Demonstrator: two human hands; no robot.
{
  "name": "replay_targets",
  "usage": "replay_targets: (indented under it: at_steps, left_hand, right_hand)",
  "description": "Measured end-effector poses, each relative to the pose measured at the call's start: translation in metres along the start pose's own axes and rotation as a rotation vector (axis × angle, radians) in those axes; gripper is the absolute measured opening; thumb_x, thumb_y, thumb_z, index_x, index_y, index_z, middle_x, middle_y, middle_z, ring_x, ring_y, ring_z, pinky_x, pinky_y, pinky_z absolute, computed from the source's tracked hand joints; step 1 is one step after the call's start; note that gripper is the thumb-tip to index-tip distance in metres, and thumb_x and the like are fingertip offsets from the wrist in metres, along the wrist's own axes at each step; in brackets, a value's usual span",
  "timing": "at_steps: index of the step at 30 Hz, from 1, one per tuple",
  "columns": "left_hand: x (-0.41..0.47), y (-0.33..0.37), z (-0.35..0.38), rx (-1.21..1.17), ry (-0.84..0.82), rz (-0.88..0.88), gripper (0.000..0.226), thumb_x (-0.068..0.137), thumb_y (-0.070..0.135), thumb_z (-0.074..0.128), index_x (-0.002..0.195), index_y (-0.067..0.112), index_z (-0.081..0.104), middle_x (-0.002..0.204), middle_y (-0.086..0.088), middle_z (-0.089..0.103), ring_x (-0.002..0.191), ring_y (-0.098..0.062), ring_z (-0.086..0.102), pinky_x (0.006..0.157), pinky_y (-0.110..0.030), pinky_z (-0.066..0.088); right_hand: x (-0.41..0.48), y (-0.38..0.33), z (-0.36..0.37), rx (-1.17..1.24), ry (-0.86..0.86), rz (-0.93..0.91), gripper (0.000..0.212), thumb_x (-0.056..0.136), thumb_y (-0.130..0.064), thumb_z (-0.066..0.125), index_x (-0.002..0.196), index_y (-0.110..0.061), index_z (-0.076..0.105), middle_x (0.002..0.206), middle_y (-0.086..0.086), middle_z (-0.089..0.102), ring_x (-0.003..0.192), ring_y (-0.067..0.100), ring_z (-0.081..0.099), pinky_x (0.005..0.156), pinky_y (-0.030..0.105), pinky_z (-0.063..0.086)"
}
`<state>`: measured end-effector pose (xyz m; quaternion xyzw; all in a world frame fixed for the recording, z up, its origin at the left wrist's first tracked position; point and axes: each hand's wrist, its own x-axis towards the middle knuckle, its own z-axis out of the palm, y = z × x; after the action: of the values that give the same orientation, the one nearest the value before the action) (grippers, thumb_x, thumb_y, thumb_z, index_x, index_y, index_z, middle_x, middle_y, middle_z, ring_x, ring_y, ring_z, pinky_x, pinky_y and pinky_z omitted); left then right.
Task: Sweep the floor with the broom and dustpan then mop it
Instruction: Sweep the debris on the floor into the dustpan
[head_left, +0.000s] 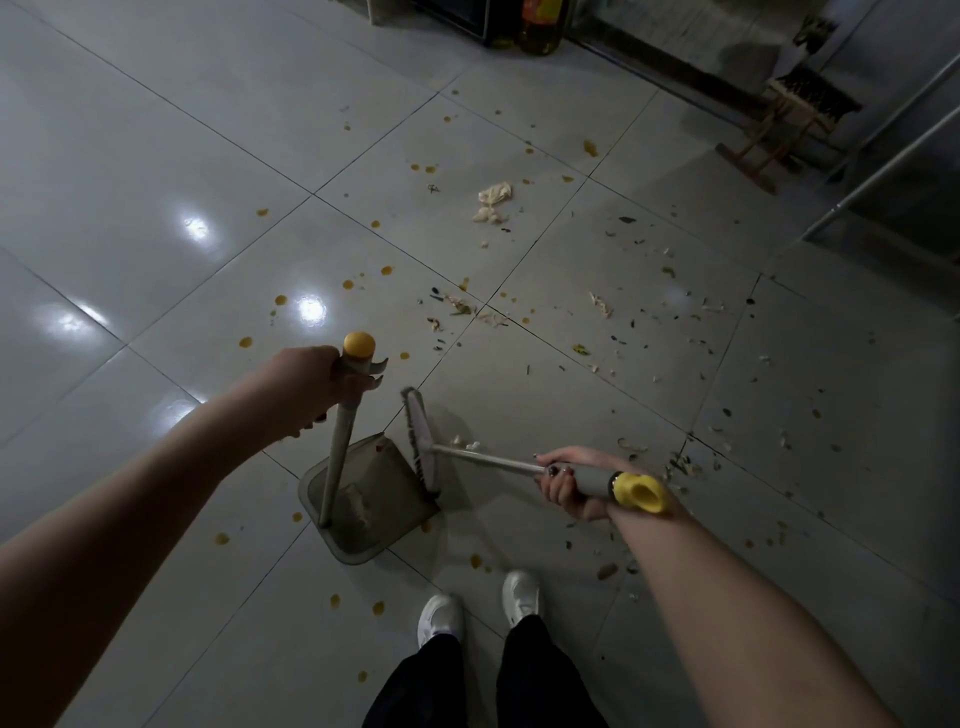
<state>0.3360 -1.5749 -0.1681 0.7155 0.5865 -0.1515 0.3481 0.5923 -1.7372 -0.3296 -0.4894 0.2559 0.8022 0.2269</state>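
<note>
My left hand (306, 387) grips the upright grey handle with a yellow cap of the dustpan (363, 499), which rests on the tiled floor in front of my feet. My right hand (566, 480) grips the grey broom (488, 457) handle near its yellow end. The broom head (421, 447) stands at the dustpan's open right edge, with a few small scraps beside it. Some dirt lies inside the pan. Scattered crumbs and peel bits (675, 322) cover the tiles to the right. A crumpled tissue (493, 200) lies farther ahead.
Orange liquid drops (280, 300) dot the floor around the pan and ahead. A wooden brush on a stand (795, 114) and metal rails (883, 171) sit at the upper right. A bottle (540, 26) stands by a cabinet at the top. My white shoes (478, 608) are just behind the pan.
</note>
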Motion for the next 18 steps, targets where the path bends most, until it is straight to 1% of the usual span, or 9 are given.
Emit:
replay_targets:
  at_steps: [4,6,8,10,13,18]
  left_hand:
    - [0.002,0.007,0.005,-0.016,0.041,-0.014,0.035,0.092,0.036,0.051,0.107,0.004,0.056,0.062,-0.007,0.047,0.048,-0.014,0.043,0.038,-0.019,0.033]
    - [0.001,0.009,0.008,0.010,0.073,-0.020,0.035,0.092,0.039,0.050,0.106,0.008,0.058,0.060,-0.005,0.049,0.046,-0.012,0.044,0.036,-0.018,0.033]
    - [0.001,0.015,0.012,0.042,0.099,-0.022,0.036,0.091,0.044,0.049,0.105,0.013,0.060,0.060,-0.004,0.051,0.046,-0.012,0.046,0.037,-0.019,0.035]
    - [0.001,0.024,0.015,0.053,0.121,-0.027,0.036,0.091,0.044,0.049,0.105,0.014,0.061,0.059,-0.003,0.051,0.045,-0.012,0.046,0.037,-0.019,0.035]
    - [0.003,0.046,0.020,0.080,0.134,-0.028,0.033,0.093,0.038,0.048,0.108,0.010,0.060,0.059,-0.002,0.051,0.046,-0.011,0.047,0.038,-0.018,0.035]
    - [0.002,0.083,0.026,0.095,0.137,-0.019,0.031,0.095,0.029,0.048,0.112,0.006,0.059,0.062,-0.002,0.050,0.049,-0.010,0.048,0.041,-0.018,0.035]
  right_hand:
    - [0.021,-0.008,-0.013,0.074,-0.054,0.021,0.039,0.097,-0.025,0.042,0.070,0.002,0.050,0.042,0.007,0.049,0.025,0.012,0.047,0.025,0.015,0.038]
    - [0.025,-0.015,-0.027,0.116,-0.050,0.012,0.041,0.098,-0.026,0.041,0.070,0.003,0.050,0.040,0.008,0.048,0.024,0.013,0.047,0.024,0.015,0.036]
    - [0.021,-0.025,-0.048,0.173,-0.011,-0.028,0.043,0.099,-0.025,0.041,0.070,0.005,0.050,0.040,0.008,0.047,0.023,0.013,0.046,0.023,0.015,0.034]
    - [0.011,-0.033,-0.069,0.177,0.038,-0.083,0.039,0.100,-0.025,0.041,0.073,0.003,0.048,0.040,0.007,0.047,0.022,0.012,0.045,0.022,0.015,0.034]
    - [-0.008,-0.043,-0.097,0.163,0.095,-0.139,0.032,0.099,-0.023,0.043,0.077,-0.001,0.045,0.038,0.005,0.046,0.022,0.010,0.044,0.022,0.014,0.034]
    - [-0.034,-0.058,-0.125,0.122,0.161,-0.177,0.029,0.099,-0.022,0.044,0.078,-0.001,0.045,0.037,0.005,0.045,0.021,0.009,0.044,0.022,0.014,0.034]
